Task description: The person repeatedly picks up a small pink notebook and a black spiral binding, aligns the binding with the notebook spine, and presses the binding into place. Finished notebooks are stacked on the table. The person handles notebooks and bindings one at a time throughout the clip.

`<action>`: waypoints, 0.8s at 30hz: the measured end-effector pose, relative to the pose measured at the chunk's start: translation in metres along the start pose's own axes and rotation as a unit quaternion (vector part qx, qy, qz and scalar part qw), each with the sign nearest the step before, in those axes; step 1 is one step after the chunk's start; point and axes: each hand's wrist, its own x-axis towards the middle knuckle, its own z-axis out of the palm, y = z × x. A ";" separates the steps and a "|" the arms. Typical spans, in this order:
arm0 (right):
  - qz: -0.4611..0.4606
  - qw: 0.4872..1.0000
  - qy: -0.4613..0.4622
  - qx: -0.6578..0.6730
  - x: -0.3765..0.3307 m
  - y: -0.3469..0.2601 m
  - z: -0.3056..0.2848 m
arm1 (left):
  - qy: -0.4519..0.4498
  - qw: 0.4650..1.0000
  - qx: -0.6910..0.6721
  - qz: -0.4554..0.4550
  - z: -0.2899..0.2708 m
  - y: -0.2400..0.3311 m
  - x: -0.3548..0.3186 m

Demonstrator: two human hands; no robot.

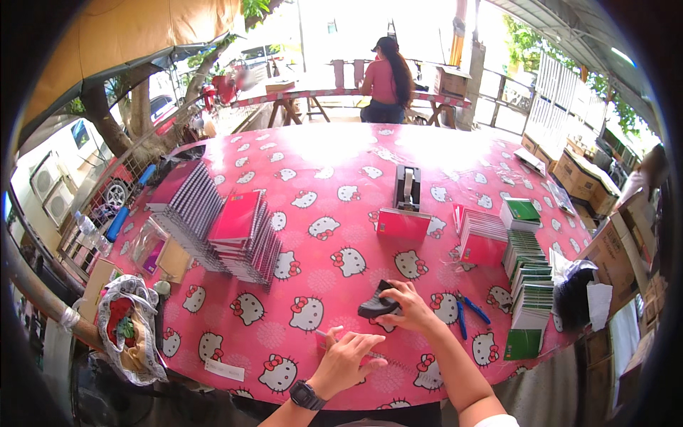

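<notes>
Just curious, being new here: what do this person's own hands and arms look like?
The left hand and right hand are ungloved. A squarish black watch circles the left wrist; white cloth, likely a sleeve, edges the right arm.

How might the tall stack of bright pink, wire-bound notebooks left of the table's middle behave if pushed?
The stack would probably tip or slide apart if pushed high, since its edges look unevenly aligned. Its exposed coils could snag on one another. Rolling seems unlikely, given its flat-sided build.
</notes>
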 end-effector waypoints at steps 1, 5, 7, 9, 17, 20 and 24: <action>0.013 0.999 -0.005 0.029 -0.003 0.001 -0.004 | 0.028 0.999 -0.021 -0.001 -0.001 0.002 0.002; 0.034 0.998 -0.016 0.059 -0.007 -0.004 -0.021 | -0.046 0.998 0.044 0.012 0.002 -0.011 -0.004; 0.032 0.993 -0.018 0.110 -0.008 -0.004 -0.023 | -0.008 1.000 0.011 -0.005 0.001 -0.003 0.001; 0.030 0.977 -0.019 0.209 -0.007 -0.006 -0.028 | -0.001 1.000 -0.002 -0.001 -0.003 -0.001 0.005; 0.038 0.951 -0.064 0.301 -0.032 -0.013 -0.049 | -0.004 1.000 -0.002 0.022 -0.002 -0.009 0.004; 0.045 0.907 -0.081 0.411 -0.045 -0.018 -0.055 | 0.000 0.999 -0.041 0.017 0.000 -0.014 0.002; 0.062 0.894 -0.129 0.425 -0.060 -0.027 -0.061 | -0.030 0.999 -0.031 0.012 -0.004 -0.017 0.000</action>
